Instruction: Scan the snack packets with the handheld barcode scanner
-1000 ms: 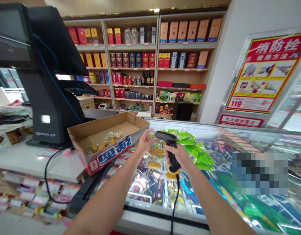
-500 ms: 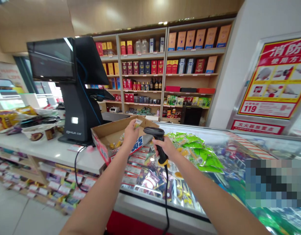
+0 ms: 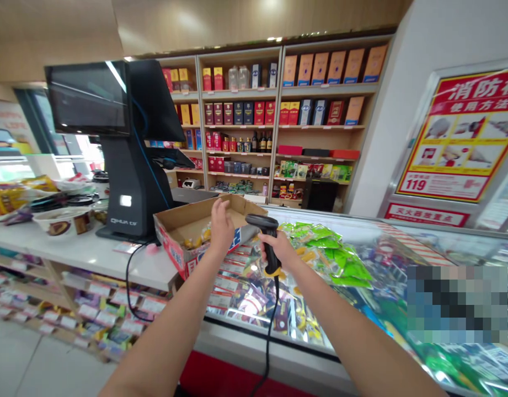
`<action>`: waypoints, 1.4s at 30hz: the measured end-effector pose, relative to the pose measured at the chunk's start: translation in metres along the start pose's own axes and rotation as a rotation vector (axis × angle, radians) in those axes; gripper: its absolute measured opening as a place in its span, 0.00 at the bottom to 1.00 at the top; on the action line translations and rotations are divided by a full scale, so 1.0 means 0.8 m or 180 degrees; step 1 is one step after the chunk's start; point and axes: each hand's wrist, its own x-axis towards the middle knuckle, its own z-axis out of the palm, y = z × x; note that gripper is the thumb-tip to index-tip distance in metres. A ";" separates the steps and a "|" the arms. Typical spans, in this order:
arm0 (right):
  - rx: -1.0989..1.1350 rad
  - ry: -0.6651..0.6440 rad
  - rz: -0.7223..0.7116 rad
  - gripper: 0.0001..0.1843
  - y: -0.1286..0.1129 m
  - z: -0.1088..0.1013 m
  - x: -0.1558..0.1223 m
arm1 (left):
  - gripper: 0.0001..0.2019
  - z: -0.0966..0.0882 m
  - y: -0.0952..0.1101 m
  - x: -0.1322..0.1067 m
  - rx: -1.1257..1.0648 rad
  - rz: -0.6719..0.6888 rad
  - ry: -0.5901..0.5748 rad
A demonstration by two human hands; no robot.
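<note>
My right hand (image 3: 282, 249) is wrapped round the grip of a black barcode scanner (image 3: 262, 225) with a yellow collar; its black cable (image 3: 270, 325) hangs down toward me. My left hand (image 3: 221, 225) hovers over an open cardboard box (image 3: 183, 219), fingers stretched out with nothing visible in them. Several small yellow snack packets (image 3: 196, 240) lie inside the box. The box rests half on the white counter (image 3: 92, 255), half on the freezer's glass lid (image 3: 386, 259).
A black till terminal (image 3: 125, 149) stands left of the box. Green packets (image 3: 334, 251) lie on the glass lid. Bowls and snack bags (image 3: 51, 212) crowd the counter's left. Shelves of boxed goods (image 3: 270, 110) line the back wall; a red fire poster (image 3: 460, 138) hangs at right.
My left hand held a small packet up by the scanner; now it has dropped over the box with fingers spread and the packet gone. The view has tilted up and left.
</note>
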 end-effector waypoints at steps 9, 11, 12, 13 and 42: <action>0.0055 0.0653 -0.0003 0.13 0.007 -0.092 -0.021 | 0.19 0.109 0.003 -0.052 -0.0116 -0.0347 -0.1625; 0.0089 0.0731 0.0031 0.14 0.014 -0.104 -0.023 | 0.16 0.122 -0.003 -0.062 0.0057 -0.0507 -0.1857; 0.0103 0.0743 0.0047 0.14 0.017 -0.109 -0.024 | 0.14 0.127 -0.006 -0.067 0.0203 -0.0585 -0.1965; 0.0104 0.0731 0.0064 0.15 0.021 -0.113 -0.026 | 0.11 0.129 -0.009 -0.071 0.0381 -0.0662 -0.2075; -0.0038 0.0327 0.0159 0.15 0.022 -0.090 -0.050 | 0.32 0.115 0.008 -0.079 -0.2821 -0.1749 -0.2188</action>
